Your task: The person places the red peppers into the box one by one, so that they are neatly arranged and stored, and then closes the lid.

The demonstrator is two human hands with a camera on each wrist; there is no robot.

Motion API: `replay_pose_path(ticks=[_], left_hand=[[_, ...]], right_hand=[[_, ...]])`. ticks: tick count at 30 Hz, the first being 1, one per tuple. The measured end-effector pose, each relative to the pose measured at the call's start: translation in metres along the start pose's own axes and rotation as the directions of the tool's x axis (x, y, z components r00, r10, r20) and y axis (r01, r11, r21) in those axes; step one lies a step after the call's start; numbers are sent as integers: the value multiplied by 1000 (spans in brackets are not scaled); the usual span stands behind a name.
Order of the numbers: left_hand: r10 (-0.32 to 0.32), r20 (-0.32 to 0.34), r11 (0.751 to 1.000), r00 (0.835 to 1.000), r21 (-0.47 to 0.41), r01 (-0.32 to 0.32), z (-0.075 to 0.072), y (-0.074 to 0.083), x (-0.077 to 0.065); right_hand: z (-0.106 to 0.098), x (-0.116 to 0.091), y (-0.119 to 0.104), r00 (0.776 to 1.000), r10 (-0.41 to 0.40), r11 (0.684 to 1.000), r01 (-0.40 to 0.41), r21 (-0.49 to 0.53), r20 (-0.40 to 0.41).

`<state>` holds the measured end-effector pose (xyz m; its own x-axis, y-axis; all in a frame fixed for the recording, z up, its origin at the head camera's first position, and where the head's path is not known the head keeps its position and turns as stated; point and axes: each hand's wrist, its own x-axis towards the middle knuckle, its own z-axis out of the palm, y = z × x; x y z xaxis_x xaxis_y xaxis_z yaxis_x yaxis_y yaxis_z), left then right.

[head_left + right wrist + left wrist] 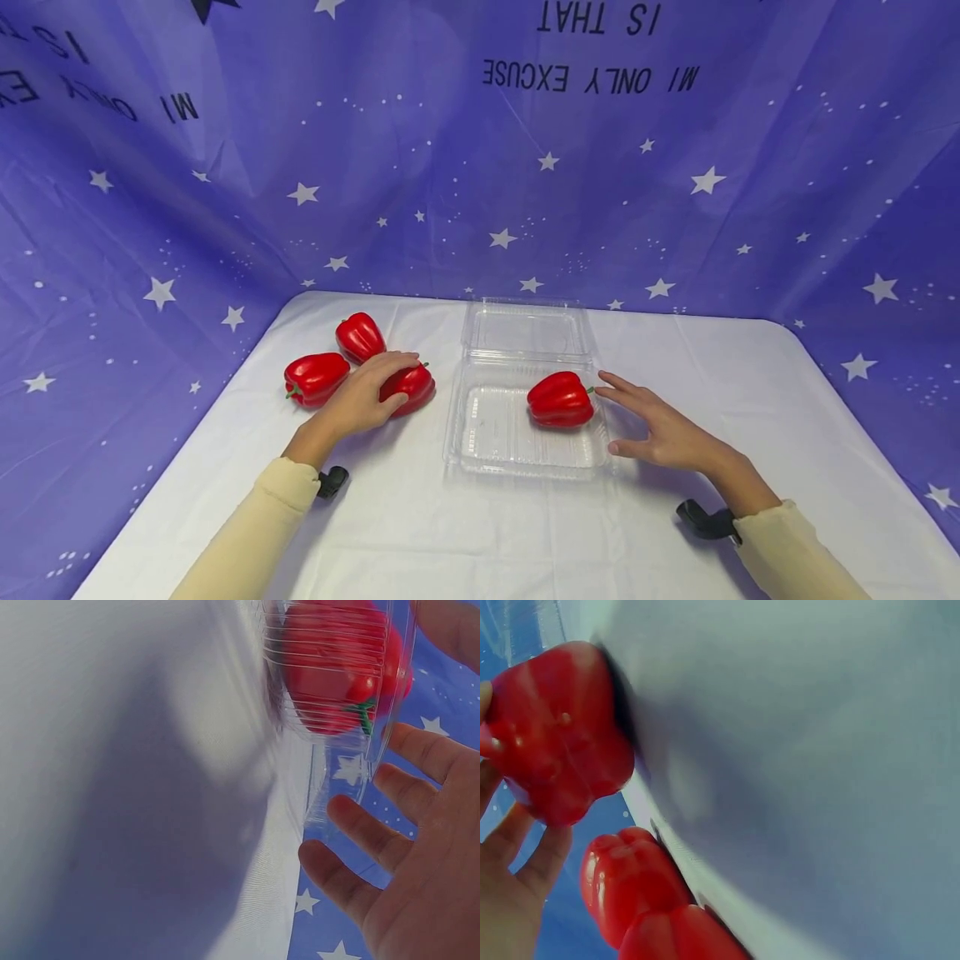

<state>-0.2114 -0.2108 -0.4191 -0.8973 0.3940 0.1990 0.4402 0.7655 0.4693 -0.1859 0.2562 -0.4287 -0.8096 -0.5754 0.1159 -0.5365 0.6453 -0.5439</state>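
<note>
My left hand (pixel 362 400) holds a red bell pepper (pixel 416 389) on the white table, left of a clear plastic clamshell container (pixel 487 446). In the left wrist view, the thumb and fingers lie on opposite sides of that pepper (pixel 562 735). Another red bell pepper (pixel 560 402) lies in the right part of the container's base, its green stem pointing right. My right hand (pixel 667 429) is spread at the container's right edge, holding nothing. The right wrist view shows its straight fingers (pixel 345 881) apart beside the clear wall.
Two more red bell peppers stand at the left, one (pixel 360 337) farther back and one (pixel 317 379) left of my left hand. The container's lid (pixel 525 332) lies opened backward. A purple starred cloth (pixel 420 167) hangs behind the white table (pixel 420 533).
</note>
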Motion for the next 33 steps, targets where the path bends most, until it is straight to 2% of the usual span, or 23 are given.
replay_pose_path(ticks=[5,14,24,33], left_hand=[[-4,23,1000,1000,-12,4,3,-2,0],[12,52,999,999,38,-14,-1,-3,0],[-18,91,1000,996,18,16,2,-4,-1],[-11,68,1000,998,4,11,2,-5,-1]], right_hand=[[1,-3,2,1000,13,1000,-13,-7,0],[1,-3,3,1000,11,1000,-11,-16,-9],[3,-2,4,1000,7,1000,-7,-7,-10],[1,-1,3,1000,10,1000,-10,-6,-6]])
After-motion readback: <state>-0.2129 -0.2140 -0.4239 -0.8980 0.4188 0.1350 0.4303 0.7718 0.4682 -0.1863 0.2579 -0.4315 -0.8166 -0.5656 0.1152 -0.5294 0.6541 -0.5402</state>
